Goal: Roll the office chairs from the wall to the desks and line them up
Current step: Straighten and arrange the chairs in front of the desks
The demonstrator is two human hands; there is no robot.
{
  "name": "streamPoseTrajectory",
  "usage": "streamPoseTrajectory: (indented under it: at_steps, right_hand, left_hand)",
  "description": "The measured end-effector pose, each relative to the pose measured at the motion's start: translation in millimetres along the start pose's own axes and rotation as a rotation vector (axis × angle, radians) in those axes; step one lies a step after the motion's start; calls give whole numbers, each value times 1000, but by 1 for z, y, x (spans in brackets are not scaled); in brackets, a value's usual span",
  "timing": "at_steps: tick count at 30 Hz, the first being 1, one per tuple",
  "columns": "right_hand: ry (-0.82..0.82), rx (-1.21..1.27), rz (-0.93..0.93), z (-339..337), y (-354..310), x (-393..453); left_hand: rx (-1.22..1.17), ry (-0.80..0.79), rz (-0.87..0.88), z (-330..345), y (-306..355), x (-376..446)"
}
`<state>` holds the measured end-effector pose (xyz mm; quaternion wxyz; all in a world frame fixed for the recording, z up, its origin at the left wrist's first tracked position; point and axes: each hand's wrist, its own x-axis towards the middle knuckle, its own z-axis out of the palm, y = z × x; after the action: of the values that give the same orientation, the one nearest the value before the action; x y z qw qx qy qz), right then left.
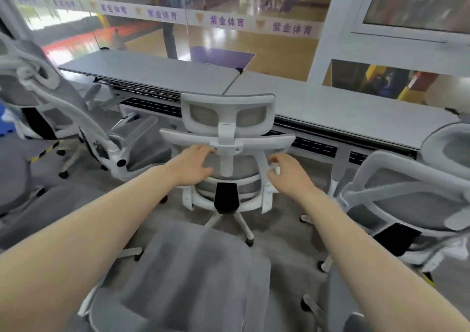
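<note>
**Both hands on back of centre chair at the desks**

Nearest: grey fabric chair seat (pixel 193 268), soft nap, rounded corners, white plastic underframe, right below the camera. Two bare forearms reach over it.

Left hand (pixel 194 166) rests on the white plastic back frame of the centre chair (pixel 229 138), fingers spread and only lightly bent, grip loose and apart, not wrapped. Right hand (pixel 287 172) has fingers curled round the right edge of the same frame, grip clamped on it.

Centre chair: white moulded frame, grey mesh back, curved headrest with two mesh windows, black lumbar block, white star base on castors. It faces the surface (pixel 343 108), its headrest close against the edge.

Left chair (pixel 63 118), same make, reclined and turned aside. Right chair (pixel 407 194), same make, blurred, near the surface.

Surface: long matte grey tops joined at an angle, black slotted tray beneath. Floor grey carpet. Behind, glass wall (pixel 229 6) with a white banner (pixel 229 22) in purple characters; glossy wood court floor beyond.
</note>
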<state>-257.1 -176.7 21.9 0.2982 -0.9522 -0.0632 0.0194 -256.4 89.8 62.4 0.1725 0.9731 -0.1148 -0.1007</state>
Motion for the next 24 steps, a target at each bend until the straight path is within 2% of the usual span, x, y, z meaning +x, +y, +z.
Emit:
streamPoseTrajectory:
  at_steps: [6, 11, 14, 17, 24]
  right_hand:
    - [7, -241, 38, 6, 31, 102]
    - [-60, -429, 32, 21, 49, 142]
    - [-28, -413, 66, 28, 55, 151]
    - [52, -327, 91, 37, 59, 152]
    - [195, -284, 39, 47, 68, 140]
  left_hand:
    - [16, 61, -99, 21, 2, 72]
    - [111, 90, -95, 46, 9, 99]
    - [188, 109, -46, 56, 0, 106]
    - [161, 139, -25, 66, -4, 106]
    - [217, 180, -4, 78, -6, 99]
